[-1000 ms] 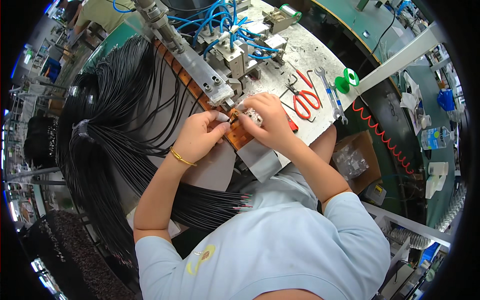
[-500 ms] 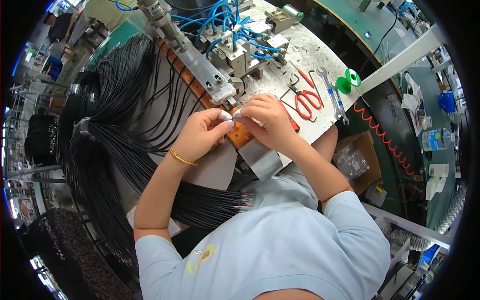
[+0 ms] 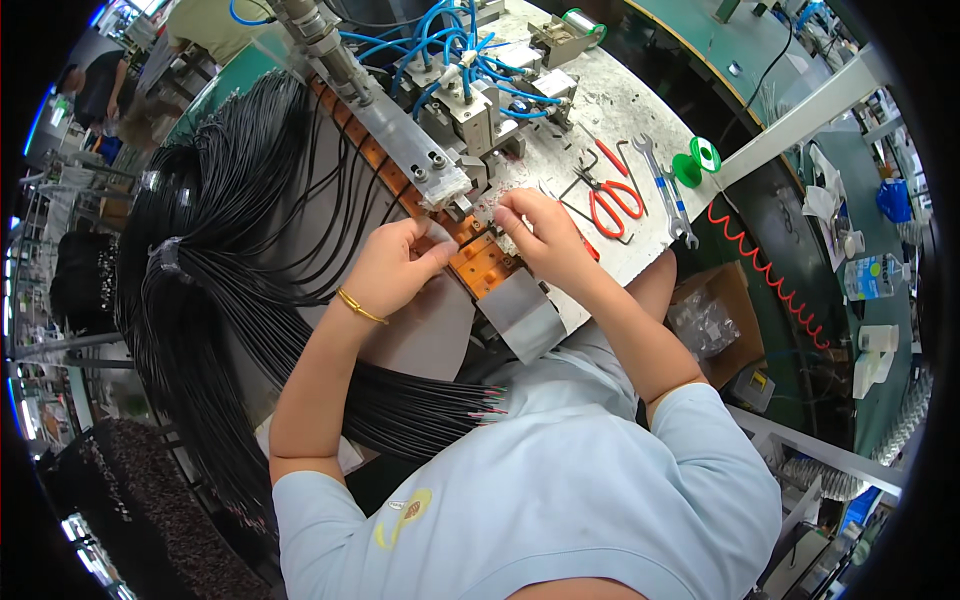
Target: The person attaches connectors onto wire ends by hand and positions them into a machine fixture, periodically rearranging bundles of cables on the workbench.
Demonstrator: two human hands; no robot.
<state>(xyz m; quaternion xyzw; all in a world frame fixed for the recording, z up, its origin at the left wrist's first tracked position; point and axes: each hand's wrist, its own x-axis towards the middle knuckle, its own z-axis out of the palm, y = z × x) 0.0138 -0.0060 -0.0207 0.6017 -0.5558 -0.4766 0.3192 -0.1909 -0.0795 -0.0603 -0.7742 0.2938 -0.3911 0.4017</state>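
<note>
My left hand (image 3: 395, 265), with a yellow bangle at its wrist, has thumb and forefinger drawn together beside the orange-brown block (image 3: 484, 266). A whitish cover shows on its forefinger; whatever lies in the pinch is too small to make out. Across the block, my right hand (image 3: 545, 240) has its fingers curled in against the thumb, with any content hidden. Just beyond both hands is the metal head of a bench machine (image 3: 440, 180). Black cables (image 3: 345, 215) run from the block's left side toward a large tied bundle (image 3: 215, 230). Another cable bunch (image 3: 430, 410) with reddish ends lies at my lap.
Red-handled pliers (image 3: 615, 208), wrenches (image 3: 663, 190) and a green solder spool (image 3: 697, 162) lie right on the white bench. Blue air tubes (image 3: 470, 50) top the machine. A grey metal plate (image 3: 524, 320) juts toward me. A cardboard box (image 3: 715, 320) stands at right.
My hands, which met above the orange-brown block, have parted. The right moved right and slightly away, the left a little left, baring more of the block between them.
</note>
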